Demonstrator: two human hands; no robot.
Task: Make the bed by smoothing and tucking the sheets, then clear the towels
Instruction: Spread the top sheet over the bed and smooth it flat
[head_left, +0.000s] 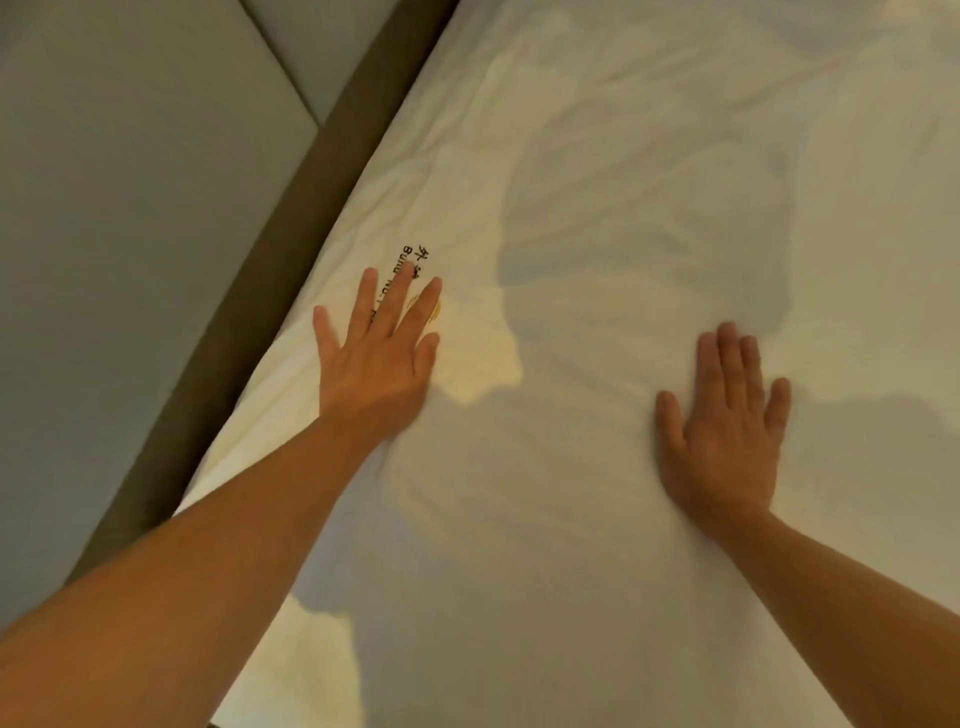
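Observation:
A white bed sheet (597, 197) fills most of the head view, wrinkled toward the top and right. Black printed lettering and a small yellow mark (415, 260) sit near its left edge. My left hand (376, 353) lies flat with spread fingers on the sheet, partly covering that print, close to the sheet's edge. My right hand (722, 421) presses flat on the sheet farther right, fingers together and straight. Neither hand holds anything. No towels are in view.
A brown padded strip (270, 260) runs diagonally along the sheet's left edge. Beyond it stand pale grey upholstered panels (130, 208) with a seam between them. My shadow falls across the middle of the sheet.

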